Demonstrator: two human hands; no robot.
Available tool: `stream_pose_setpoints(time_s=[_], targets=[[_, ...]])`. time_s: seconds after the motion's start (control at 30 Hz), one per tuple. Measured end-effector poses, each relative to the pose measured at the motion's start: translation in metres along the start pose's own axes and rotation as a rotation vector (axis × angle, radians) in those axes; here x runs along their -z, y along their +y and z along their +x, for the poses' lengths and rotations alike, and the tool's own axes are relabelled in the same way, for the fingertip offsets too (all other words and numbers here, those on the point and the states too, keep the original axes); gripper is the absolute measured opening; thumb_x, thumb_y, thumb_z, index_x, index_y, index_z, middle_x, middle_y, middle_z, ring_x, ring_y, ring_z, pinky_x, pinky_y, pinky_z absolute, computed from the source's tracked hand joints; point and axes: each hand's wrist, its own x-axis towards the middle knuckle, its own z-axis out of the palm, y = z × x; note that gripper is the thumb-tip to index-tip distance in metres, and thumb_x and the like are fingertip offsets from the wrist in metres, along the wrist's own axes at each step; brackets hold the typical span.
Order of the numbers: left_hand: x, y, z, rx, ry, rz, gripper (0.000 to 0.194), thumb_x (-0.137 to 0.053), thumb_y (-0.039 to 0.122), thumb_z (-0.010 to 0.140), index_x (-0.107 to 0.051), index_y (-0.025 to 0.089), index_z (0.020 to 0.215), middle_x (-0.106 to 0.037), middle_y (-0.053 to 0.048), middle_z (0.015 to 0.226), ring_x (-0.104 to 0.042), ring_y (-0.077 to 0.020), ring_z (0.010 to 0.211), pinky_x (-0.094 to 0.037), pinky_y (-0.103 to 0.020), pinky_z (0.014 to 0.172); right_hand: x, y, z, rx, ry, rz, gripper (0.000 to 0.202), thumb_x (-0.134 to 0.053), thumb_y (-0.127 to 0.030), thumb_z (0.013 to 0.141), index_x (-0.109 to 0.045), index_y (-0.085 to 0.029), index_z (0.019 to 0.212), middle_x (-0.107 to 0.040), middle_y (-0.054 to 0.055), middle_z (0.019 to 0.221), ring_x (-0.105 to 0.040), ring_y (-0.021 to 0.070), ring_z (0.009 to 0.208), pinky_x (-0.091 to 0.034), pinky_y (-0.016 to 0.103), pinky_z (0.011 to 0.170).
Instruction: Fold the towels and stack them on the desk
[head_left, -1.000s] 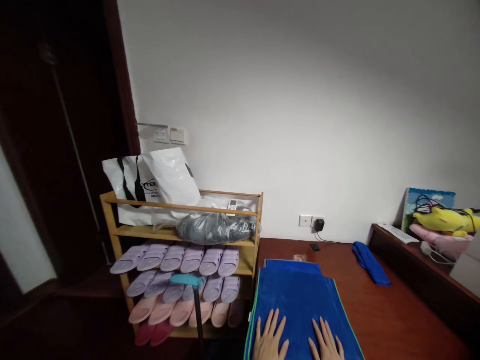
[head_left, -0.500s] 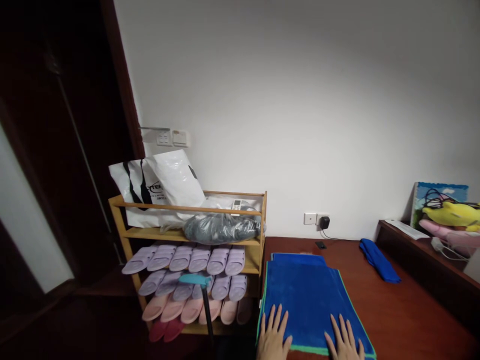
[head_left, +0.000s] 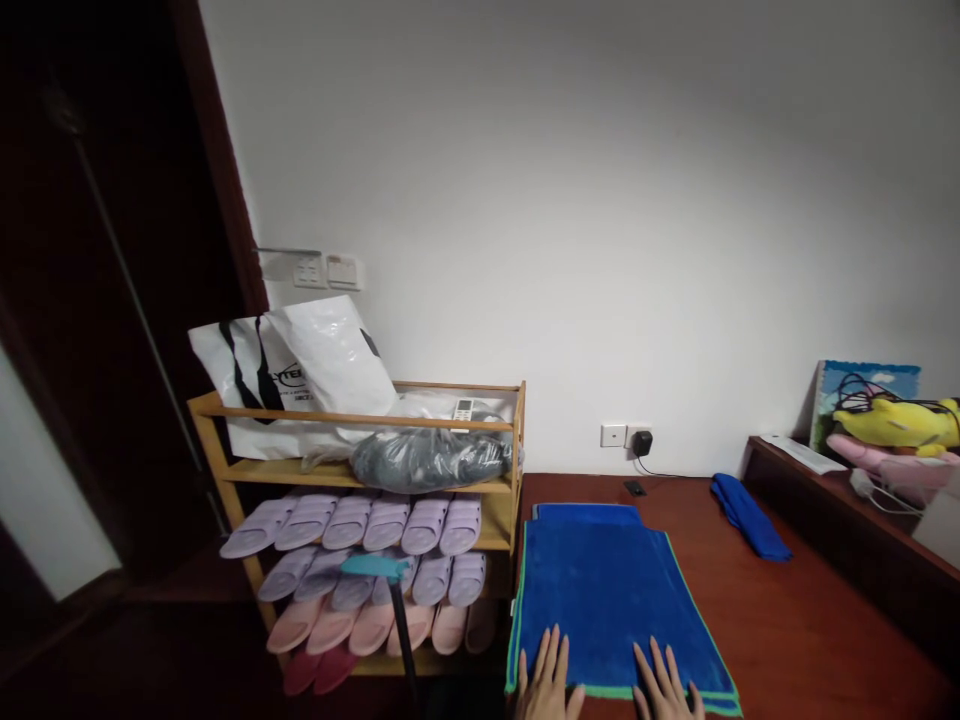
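While left hand [head_left: 547, 692] and right hand [head_left: 666, 696] touch blue cloth's edge [head_left: 611, 691], grips apart, desk [head_left: 795, 625] extends rightward.

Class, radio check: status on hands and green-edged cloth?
Left hand, right hand: splayed on near edge. Green-edged cloth: laid flat. Blue bundle: right, out of the way.

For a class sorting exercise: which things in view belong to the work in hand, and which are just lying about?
In the work:
green-edged blue cloth
left hand, spread on it
right hand, likewise

Apparently lying about:
narrow blue cloth, untouched
lilac slippers
wooden rack
white bag
yellow plush toy
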Motion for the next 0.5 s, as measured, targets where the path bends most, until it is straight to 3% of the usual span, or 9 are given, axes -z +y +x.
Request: stream_pose_setpoints(time_s=[0.27, 0.5], targets=[[0.019, 0.005, 0.045, 0.066, 0.115, 0.129, 0.063, -0.017, 0.050, 0.089, -0.012, 0.021, 0.145, -0.006, 0.001, 0.153, -0.002, -0.0211, 0.140, -0.006, -0.052, 0.113, 0.021, -0.006, 0.054, 0.079, -0.127, 0.076, 0.053, -0.026, -0.048, 0.087, -0.036, -0.034, 0.137, -0.028, -0.001, 0.148, -0.022, 0.0259, 0.138, -0.028, 0.054, 0.105], [0.042, 0.010, 0.082, 0.157, 0.079, 0.151, 0.064, -0.020, 0.044, 0.087, -0.017, 0.018, 0.145, -0.011, -0.002, 0.153, -0.005, -0.0215, 0.140, -0.006, -0.054, 0.112, 0.013, -0.008, 0.105, 0.075, -0.214, 0.112, 0.054, -0.028, -0.048, 0.086, -0.037, -0.034, 0.137, -0.029, 0.001, 0.149, -0.021, 0.0267, 0.138, -0.029, 0.053, 0.104]])
